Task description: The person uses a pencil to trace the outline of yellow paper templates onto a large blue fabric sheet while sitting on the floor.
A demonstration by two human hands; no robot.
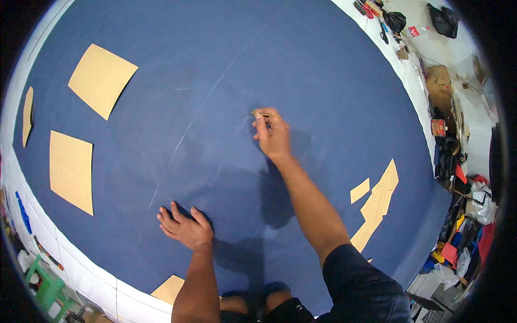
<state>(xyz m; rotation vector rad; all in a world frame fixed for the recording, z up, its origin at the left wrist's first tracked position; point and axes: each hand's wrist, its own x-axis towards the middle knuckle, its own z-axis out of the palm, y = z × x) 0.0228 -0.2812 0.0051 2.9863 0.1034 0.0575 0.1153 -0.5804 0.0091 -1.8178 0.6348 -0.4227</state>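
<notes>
Dark blue fabric lies spread over a large table, with thin pale lines drawn across its middle. My right hand pinches a thin yellowish marking pencil, its tip at the cloth beside some faint white scribbled marks. Lower and to the left, my left hand rests flat on the fabric with its fingers spread, nothing in it. Its fingertips lie close to the near end of a long slanting chalk-like line.
Tan pattern pieces lie at left: a large upper one, a lower one and a narrow one. A notched tan piece is at right. Scissors lie at the far right edge. A green stool stands lower left.
</notes>
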